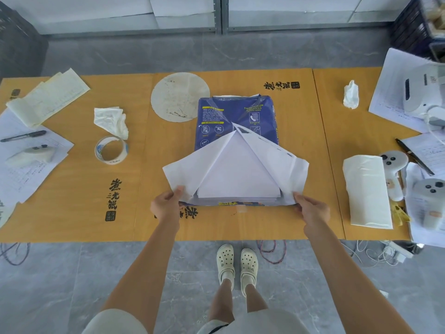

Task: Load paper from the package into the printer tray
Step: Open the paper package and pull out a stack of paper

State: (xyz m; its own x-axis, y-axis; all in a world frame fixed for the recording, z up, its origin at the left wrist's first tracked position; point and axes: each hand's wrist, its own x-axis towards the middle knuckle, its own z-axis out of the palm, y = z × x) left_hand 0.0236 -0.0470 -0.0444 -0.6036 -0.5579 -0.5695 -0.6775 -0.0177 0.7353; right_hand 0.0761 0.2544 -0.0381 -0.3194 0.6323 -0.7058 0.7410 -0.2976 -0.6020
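Head view: the blue paper package lies mid-table, its near end opened. The wrapper flaps are pinched at their corners by the left hand and right hand. The exposed ream is judged heavy, slippery and floppy; it is best gripped under both long edges.

On the worktop lay a tape roll below a crumpled tissue, a pen on papers far left, a round disc, and a white bag near two controllers.
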